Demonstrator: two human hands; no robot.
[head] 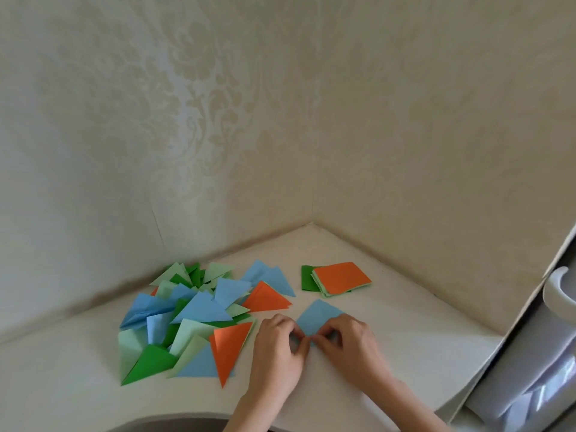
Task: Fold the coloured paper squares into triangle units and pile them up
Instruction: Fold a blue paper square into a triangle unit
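From the head camera, a blue paper square (pixel 318 318) lies on the pale surface (pixel 389 322), turned so that one corner points away toward the wall. The left hand (pixel 277 347) and the right hand (pixel 349 341) meet at its near corner, and the fingers (pixel 294 330) of both are curled in and pinch that corner between thumb and fingertips. The hands cover the near part of the sheet, so the fold itself cannot be made out.

Just to the left of the left hand spreads a loose pile of folded triangles (pixel 187 319) in blue, light green, dark green and orange, overlapping one another without order. An orange triangle (pixel 229 350) at the pile's near right edge lies close beside the left hand, its point toward the viewer; another orange triangle (pixel 266 297) sits at the far right edge of the pile, near the far corner of the blue square but apart from it.

Beyond the square, toward the corner of the room, rests a stack of unfolded squares (pixel 338 279) with an orange sheet on top, light green edges under it and a dark green sheet sticking out to the left.

Patterned cream wallpaper (pixel 280 120) covers both walls behind the surface. At the right edge stands a white panel with a curved white handle (pixel 558 288), well apart from the papers.
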